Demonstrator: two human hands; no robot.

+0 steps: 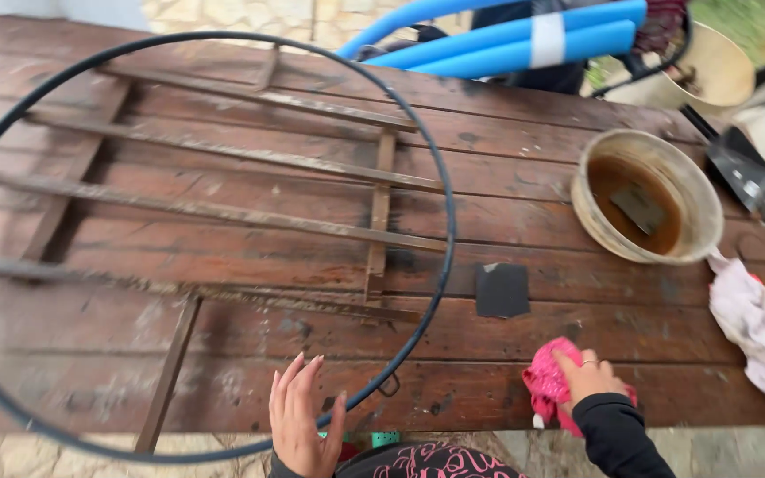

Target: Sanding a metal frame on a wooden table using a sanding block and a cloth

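My left hand (301,416) hovers with fingers spread over the near edge of the wet wooden table (506,150), just inside a large dark metal hoop (440,195) and holding nothing. Inside the hoop lies a rusty metal grate (223,212) of long bars. My right hand (588,376) grips a crumpled pink cloth (545,382) pressed on the table near the front edge. A dark square of sandpaper (502,289) lies just beyond that hand.
A round bowl (698,190) of brown water with a dark piece in it stands at the right. A white-pink rag (754,323) lies at the right edge. Blue tubes (498,44) and a metal scoop (741,173) are at the back right.
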